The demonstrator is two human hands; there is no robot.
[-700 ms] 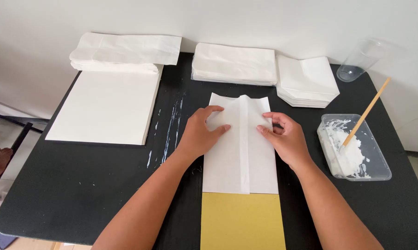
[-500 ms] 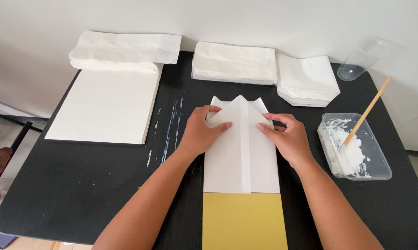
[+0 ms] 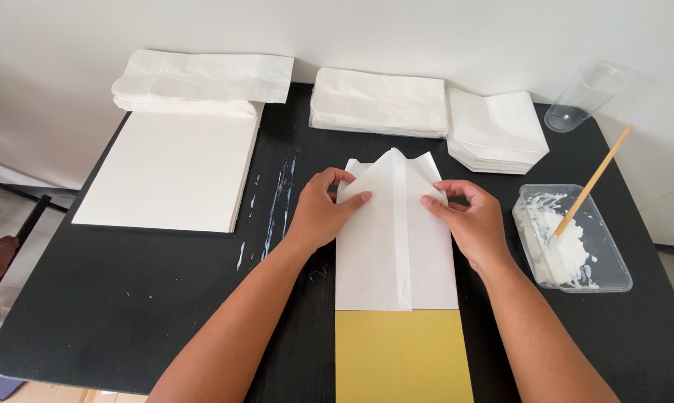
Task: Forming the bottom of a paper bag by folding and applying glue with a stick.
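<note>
Two hands working one white paper piece [image 3: 393,239], folded lengthwise with a center seam, lying in the middle of the black table [image 3: 128,298]. Left hand [image 3: 318,216] is pressing on the paper's upper left part, fingers curled, thumb and index pinching the left top corner flap. Right hand [image 3: 471,220] is sitting on the upper right part, fingers bent, fingertips gripping the right top corner flap. Top edge of the paper is lifting into a point between the two hands. One yellow board [image 3: 400,358] is sticking out from under the paper's near end, touching it.

Counting paper stacks: four. One large flat stack of white sheets [image 3: 169,172] lying at left, one pile of folded white bags [image 3: 203,82] sitting behind it, one stack of bags [image 3: 378,101] lying back center, one smaller stack of bags [image 3: 497,130] lying just beside it on the right.

One clear plastic tub [image 3: 572,239] holding white paste is sitting right of the right hand, one wooden stick [image 3: 591,183] leaning in it. One clear plastic cup [image 3: 583,97] is lying tilted at the back right corner. Several white paste smears [image 3: 273,201] are streaking the table left of the left hand.
</note>
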